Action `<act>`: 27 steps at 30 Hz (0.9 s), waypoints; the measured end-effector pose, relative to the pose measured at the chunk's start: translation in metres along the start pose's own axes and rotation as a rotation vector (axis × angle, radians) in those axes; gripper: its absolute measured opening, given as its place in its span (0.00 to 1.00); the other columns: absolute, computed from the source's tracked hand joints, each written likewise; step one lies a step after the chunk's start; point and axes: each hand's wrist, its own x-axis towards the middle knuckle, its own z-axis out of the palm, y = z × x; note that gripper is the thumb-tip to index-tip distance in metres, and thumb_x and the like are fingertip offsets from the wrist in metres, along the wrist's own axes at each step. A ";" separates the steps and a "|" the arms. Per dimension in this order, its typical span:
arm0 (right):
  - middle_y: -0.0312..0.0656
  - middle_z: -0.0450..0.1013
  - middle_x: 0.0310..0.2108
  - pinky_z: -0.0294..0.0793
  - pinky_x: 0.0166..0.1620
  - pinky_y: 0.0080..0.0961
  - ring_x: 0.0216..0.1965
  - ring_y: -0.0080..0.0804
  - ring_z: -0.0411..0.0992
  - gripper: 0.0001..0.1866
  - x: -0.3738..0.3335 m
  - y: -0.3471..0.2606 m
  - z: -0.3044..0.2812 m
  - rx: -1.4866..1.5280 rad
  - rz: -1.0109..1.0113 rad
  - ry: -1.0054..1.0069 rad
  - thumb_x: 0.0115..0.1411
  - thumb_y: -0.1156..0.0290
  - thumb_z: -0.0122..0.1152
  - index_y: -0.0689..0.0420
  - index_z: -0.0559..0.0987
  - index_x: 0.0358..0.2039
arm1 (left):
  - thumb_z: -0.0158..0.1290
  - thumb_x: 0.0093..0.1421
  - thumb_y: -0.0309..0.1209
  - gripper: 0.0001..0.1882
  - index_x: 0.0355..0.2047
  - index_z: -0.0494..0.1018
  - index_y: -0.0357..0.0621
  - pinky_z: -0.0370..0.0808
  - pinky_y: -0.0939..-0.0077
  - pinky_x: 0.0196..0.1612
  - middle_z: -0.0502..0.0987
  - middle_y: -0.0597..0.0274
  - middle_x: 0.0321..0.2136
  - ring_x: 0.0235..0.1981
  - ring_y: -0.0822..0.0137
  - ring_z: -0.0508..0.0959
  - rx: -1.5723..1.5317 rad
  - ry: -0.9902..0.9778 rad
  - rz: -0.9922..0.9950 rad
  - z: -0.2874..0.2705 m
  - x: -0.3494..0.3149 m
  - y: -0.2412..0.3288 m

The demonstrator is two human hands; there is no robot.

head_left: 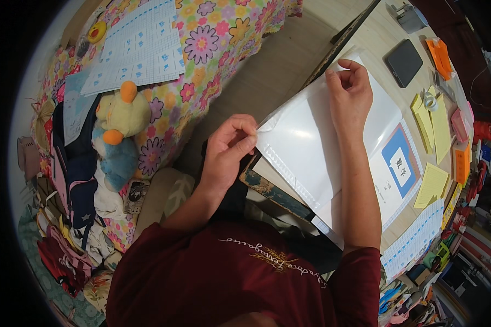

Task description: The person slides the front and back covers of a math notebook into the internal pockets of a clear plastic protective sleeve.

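While L hand (pixel 226 150) pinches corner of thin, glossy plastic sheet (pixel 305 136), R hand (pixel 354 95) pinches its far edge.

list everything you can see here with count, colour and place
plastic cover: 1, clear, between the hands
book: 1, white and blue, on the table
table: 1, pale, right
phone-like slab: 1, dark, table's far part
holder: 1, grey, table's far corner
yellow papers: several, yellow, table's right side
orange packets: at least 2, orange, table's right side
gridded sheets: several, white and blue, blanket and table
blanket: 1, flowered multicolour, left
plush toy: 1, yellow and blue, on blanket
bag: 1, navy and pink, left
clothes: uncountable, mixed, lower left
shirt: 1, maroon, bottom centre
left hand: 1, bare, pinching the cover's left corner
right hand: 1, bare, at cover's upper edge
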 end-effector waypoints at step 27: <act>0.36 0.75 0.22 0.72 0.34 0.24 0.23 0.25 0.72 0.14 0.000 -0.001 0.000 -0.026 -0.012 0.012 0.53 0.68 0.63 0.59 0.77 0.39 | 0.57 0.39 0.15 0.13 0.27 0.76 0.42 0.71 0.72 0.35 0.73 0.59 0.33 0.34 0.60 0.71 1.115 -0.174 0.715 0.015 0.026 0.043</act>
